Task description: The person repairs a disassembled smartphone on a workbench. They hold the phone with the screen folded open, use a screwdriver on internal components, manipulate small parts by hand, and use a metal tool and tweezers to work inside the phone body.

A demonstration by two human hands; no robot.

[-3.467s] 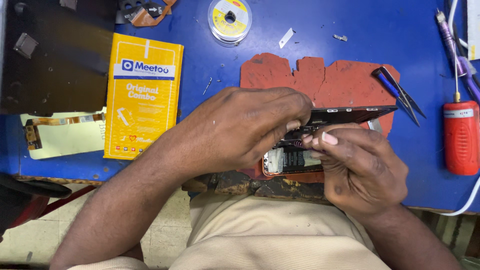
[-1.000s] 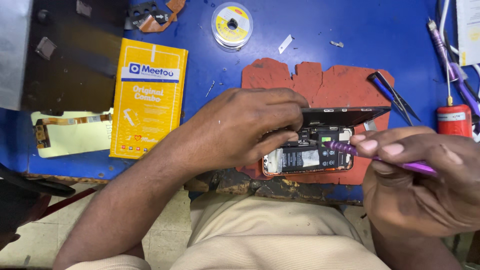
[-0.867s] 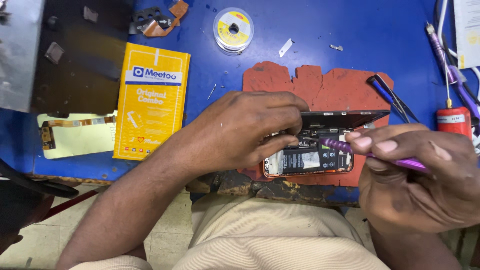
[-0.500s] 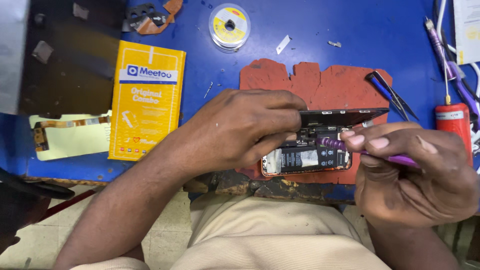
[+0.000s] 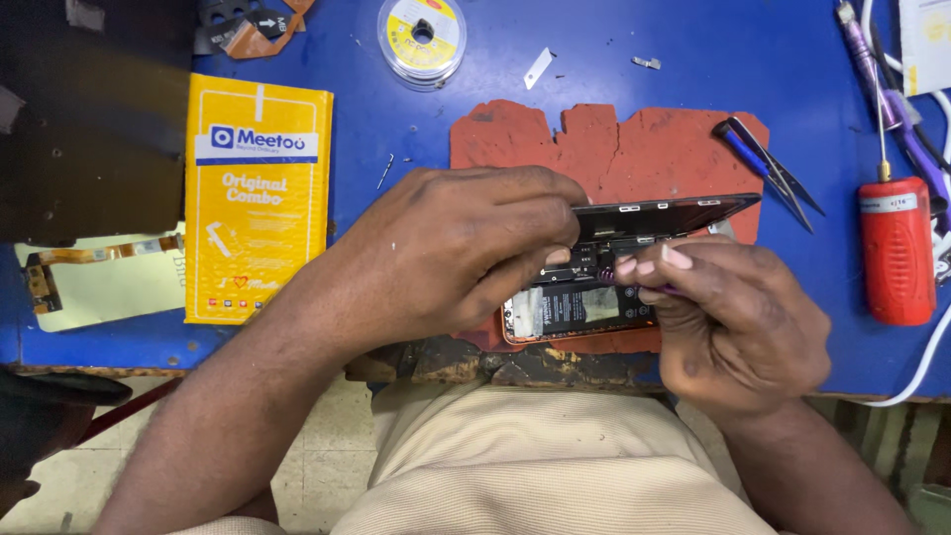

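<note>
A: Since the earlier frame the right hand point(image 5: 738, 332) has come back in from the right and closed over the opened phone point(image 5: 584, 302), so that the purple tool it showed before is now nearly buried under its fingers.

B: And its grip?

A: Curled shut on that thin purple tool point(image 5: 662, 291); only a sliver peeks out below the fingertips. The left hand point(image 5: 466, 253) has stayed put, fingers pinched on the left end of the lifted dark screen panel point(image 5: 674, 210), which tilts up along the phone's upper edge.

B: Where does the phone lie?

A: Centre of the frame, on the ragged red mat point(image 5: 614, 149), close to the near edge of the blue worktop point(image 5: 416, 129), just above the person's lap.

B: Room around it?

A: Bare mat above the panel. Tweezers point(image 5: 768, 173) lie at the mat's upper right corner, a red cylindrical tool point(image 5: 897, 253) well to the right. A yellow packet point(image 5: 258, 198) sits left of the left wrist, a solder reel point(image 5: 421, 35) at the top edge.
</note>
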